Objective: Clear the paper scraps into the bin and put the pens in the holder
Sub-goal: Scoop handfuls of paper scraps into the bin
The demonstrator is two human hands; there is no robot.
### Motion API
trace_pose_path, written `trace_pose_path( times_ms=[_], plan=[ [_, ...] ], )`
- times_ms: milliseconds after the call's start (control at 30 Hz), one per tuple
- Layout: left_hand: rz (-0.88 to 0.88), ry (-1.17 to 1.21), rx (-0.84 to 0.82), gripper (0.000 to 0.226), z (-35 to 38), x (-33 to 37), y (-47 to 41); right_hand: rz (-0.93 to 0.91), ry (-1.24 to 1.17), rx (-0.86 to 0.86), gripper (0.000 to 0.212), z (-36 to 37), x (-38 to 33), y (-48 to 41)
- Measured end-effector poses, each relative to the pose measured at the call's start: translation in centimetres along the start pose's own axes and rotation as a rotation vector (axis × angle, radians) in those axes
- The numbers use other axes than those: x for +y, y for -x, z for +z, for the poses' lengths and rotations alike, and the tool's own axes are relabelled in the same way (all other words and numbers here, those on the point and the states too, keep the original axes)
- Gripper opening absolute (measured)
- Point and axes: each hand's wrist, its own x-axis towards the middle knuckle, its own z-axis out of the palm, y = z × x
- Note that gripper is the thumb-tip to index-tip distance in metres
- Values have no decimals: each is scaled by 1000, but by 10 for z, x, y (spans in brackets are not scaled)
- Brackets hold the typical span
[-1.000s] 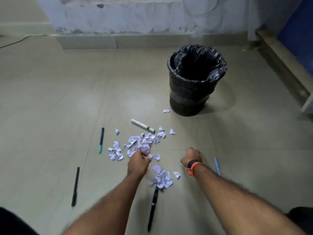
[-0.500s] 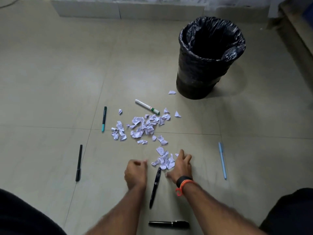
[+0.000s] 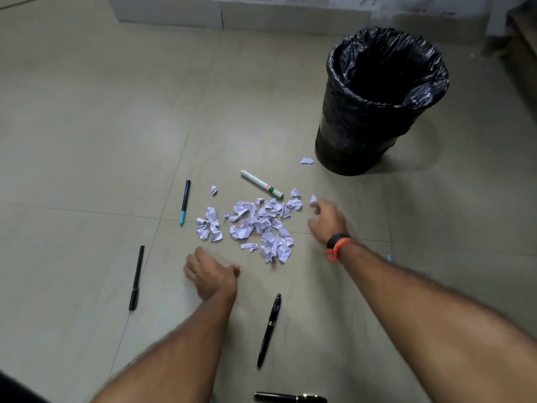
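Observation:
A pile of white paper scraps (image 3: pixel 258 225) lies on the tiled floor. My left hand (image 3: pixel 210 274) rests low at the pile's near-left side, fingers spread, holding nothing. My right hand (image 3: pixel 327 221) hovers at the pile's right edge, fingers apart and curled, beside a stray scrap (image 3: pixel 313 198). A bin (image 3: pixel 377 112) lined with a black bag stands upright at the far right. Around the pile lie a white marker with a green band (image 3: pixel 261 184), a teal-tipped pen (image 3: pixel 184 201), a black pen on the left (image 3: pixel 136 277), and a black pen near me (image 3: pixel 268 330).
Another black pen (image 3: pixel 290 398) lies at the bottom edge. A light blue pen tip (image 3: pixel 389 258) peeks out behind my right forearm. One scrap (image 3: pixel 306 160) sits by the bin's base. A wall plinth (image 3: pixel 232 13) runs along the back. No pen holder is in view.
The near clump of scraps has been pushed up into the main pile. My right hand moved forward and right to the pile's right edge; my left hand opened and shifted forward.

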Motion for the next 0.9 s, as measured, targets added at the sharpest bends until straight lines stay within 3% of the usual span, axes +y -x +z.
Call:
trace_pose_path(
  times_ms=[67, 167, 367, 600, 767, 900],
  plan=[
    [-42, -302, -147, 118, 2, 0, -8, -34, 58, 30, 45, -17, -7, -37],
    [-29, -595, -214, 137, 13, 6, -25, -149, 196, 4, 53, -24, -30, -85],
    [-126, -567, -225, 140, 23, 17, -31, -278, 418, -125, 34, -3, -41, -136],
    [-161, -408, -292, 139, 10, 24, -24, -344, 330, -35, 34, 34, -14, -60],
    [-177, -386, -275, 131, 16, 25, -26, -148, 200, 132, 56, 25, -13, -55],
    [-182, -377, -234, 117, 23, 22, -30, -49, 331, 32, 44, 25, -16, -54]
  ],
)
